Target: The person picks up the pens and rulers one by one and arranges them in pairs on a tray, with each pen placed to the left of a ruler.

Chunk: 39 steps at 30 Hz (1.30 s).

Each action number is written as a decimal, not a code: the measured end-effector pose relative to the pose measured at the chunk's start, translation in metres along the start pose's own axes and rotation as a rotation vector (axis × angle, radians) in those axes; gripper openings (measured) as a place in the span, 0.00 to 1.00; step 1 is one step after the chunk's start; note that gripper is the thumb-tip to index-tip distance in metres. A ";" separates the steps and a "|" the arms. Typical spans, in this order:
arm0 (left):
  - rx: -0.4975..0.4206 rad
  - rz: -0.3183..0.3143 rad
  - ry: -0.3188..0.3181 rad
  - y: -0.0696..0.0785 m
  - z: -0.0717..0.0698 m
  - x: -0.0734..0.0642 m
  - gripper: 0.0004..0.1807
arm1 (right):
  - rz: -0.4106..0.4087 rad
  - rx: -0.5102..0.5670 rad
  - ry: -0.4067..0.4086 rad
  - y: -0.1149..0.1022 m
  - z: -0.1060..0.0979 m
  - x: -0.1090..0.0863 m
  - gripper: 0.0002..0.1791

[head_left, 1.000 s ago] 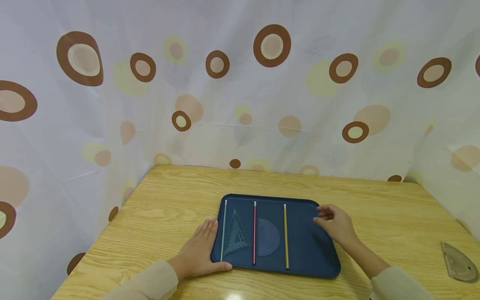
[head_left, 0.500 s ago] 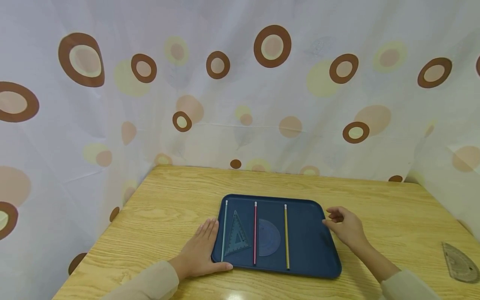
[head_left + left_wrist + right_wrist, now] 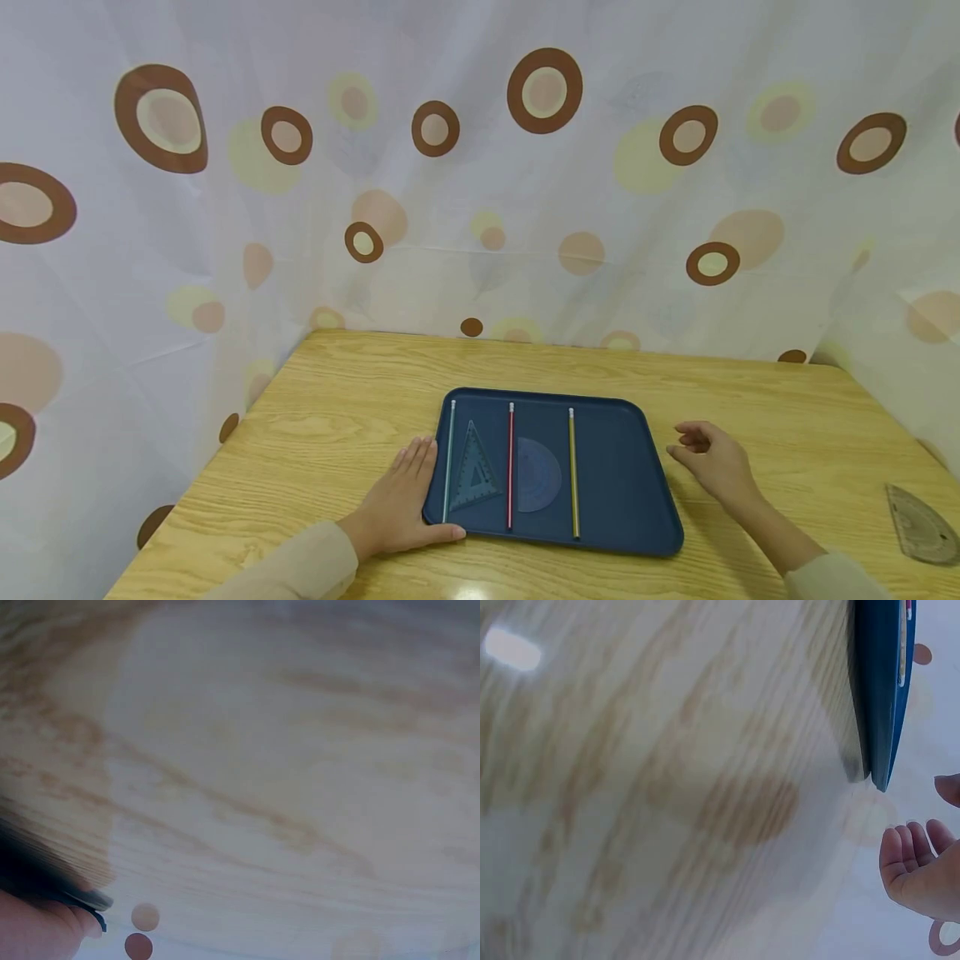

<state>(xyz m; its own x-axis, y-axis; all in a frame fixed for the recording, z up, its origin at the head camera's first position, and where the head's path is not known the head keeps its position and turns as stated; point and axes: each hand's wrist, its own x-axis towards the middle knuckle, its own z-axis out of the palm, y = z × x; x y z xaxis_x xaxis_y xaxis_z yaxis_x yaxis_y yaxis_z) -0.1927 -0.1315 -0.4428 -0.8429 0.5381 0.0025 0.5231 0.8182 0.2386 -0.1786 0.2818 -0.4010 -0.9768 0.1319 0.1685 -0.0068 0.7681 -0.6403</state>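
A dark blue tray (image 3: 626, 479) lies on the wooden table. On it sit a teal pencil (image 3: 449, 458), a transparent set square (image 3: 467, 483), a red pencil (image 3: 511, 467), a half-round protractor (image 3: 538, 475) and a yellow pencil (image 3: 573, 475), spread from left to right. My left hand (image 3: 401, 504) rests against the tray's left side, fingers straight along the edge and thumb by the near left corner. Off the tray's right side, my right hand (image 3: 716, 467) hovers with loosely bent fingers and nothing in them; the right wrist view shows these fingers (image 3: 904, 851) apart from the tray's edge.
A second, clear protractor (image 3: 922, 529) lies on the table (image 3: 795, 442) at the far right, beyond my right hand. A white curtain (image 3: 480, 183) with brown and yellow circles encloses the table at the back and sides.
My right hand has moved rightward, from over the tray's right rim to the table side beyond it. My left hand, the tray and the things on it stay as they were.
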 end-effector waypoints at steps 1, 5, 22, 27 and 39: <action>0.000 0.000 0.000 0.000 0.000 0.000 0.63 | -0.003 -0.005 0.005 0.001 -0.001 0.000 0.21; -0.001 0.003 0.005 0.000 0.000 -0.001 0.63 | -0.015 -0.026 0.031 0.004 -0.008 0.001 0.21; 0.001 -0.002 0.001 0.001 -0.001 -0.001 0.63 | 0.023 -0.060 0.045 0.023 -0.031 -0.005 0.22; 0.009 0.002 0.001 0.000 -0.001 -0.001 0.63 | 0.022 -0.072 0.059 0.030 -0.037 -0.005 0.22; 0.035 0.006 0.002 0.000 -0.001 0.000 0.63 | 0.036 -0.083 0.045 0.046 -0.048 -0.010 0.23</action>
<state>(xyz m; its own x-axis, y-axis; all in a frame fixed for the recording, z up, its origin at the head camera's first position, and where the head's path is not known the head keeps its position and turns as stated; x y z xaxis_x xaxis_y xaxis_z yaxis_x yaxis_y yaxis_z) -0.1928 -0.1321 -0.4415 -0.8398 0.5428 0.0059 0.5324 0.8215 0.2042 -0.1594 0.3460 -0.3963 -0.9654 0.1873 0.1812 0.0481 0.8115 -0.5824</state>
